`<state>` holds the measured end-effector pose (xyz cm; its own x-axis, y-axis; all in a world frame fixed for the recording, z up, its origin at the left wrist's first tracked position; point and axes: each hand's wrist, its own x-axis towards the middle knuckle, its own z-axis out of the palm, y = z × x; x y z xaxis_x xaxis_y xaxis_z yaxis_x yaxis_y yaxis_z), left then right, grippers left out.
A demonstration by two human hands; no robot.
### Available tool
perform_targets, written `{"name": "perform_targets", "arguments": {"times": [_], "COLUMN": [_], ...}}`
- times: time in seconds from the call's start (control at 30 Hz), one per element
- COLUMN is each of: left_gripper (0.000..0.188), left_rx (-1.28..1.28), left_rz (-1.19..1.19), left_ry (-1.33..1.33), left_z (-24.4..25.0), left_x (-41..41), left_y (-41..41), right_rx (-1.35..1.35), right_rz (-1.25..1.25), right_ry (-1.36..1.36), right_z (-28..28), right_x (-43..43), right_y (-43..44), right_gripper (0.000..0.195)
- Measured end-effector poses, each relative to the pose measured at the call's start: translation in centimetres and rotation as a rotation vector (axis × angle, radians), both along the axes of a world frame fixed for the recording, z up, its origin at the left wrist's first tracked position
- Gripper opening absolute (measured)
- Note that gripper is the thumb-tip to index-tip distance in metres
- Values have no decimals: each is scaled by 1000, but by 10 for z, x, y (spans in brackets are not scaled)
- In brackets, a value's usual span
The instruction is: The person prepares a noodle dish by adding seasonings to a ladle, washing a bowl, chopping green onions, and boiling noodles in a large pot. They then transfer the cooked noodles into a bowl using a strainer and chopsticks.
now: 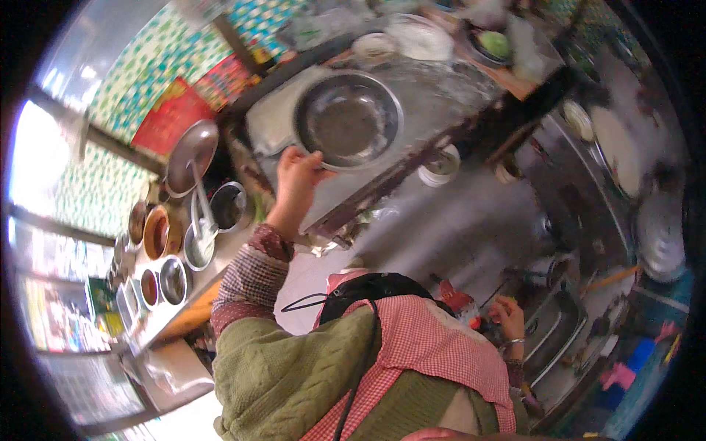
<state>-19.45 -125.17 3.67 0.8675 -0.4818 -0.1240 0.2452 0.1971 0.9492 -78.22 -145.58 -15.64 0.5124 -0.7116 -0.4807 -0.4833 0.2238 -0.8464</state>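
Note:
My left hand (298, 176) reaches forward and has its fingers and thumb at the near rim of a wide metal basin (353, 121). This basin rests on a grey worktop (441, 105), and its bottom looks dark and wet. A pale board or cloth (270, 118) lies to the left of it. My right hand (508, 317) hangs low at my right side with its fingers curled, a metal bracelet at the wrist. Blur hides whether anything is between those fingers. Close to it are a red object (455, 296) and a metal rack or frame (551, 342).
Along the left counter stand several bowls, among them a brown pot (160, 231), and a metal bowl with ladles (199, 248). A large lid (193, 157) leans behind them. A white tub (439, 165) is below the worktop's edge. Green produce (492, 44) sits at the back right.

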Motion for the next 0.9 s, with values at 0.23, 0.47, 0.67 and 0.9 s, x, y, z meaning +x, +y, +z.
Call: {"name": "perform_targets", "arguments": {"times": [0.23,0.47,0.67,0.9], "left_gripper": [16,16,18,24], "left_rx": [-54,178,513,978], "left_rz": [561,892,940,1044], "left_ry": [-125,-259,-462,-843], "left_z": [19,-33,-59,-52], "left_x": [149,287,340,341], "left_y": [219,396,458,433], "right_rx": [-29,-78,121,53], "right_rz": [248,486,441,500], "right_ry": [37,55,56,103], "right_z": [1,4,13,25], "right_x": [117,224,272,296], "right_y": [13,78,129,148], "right_gripper": [30,32,33,34]}}
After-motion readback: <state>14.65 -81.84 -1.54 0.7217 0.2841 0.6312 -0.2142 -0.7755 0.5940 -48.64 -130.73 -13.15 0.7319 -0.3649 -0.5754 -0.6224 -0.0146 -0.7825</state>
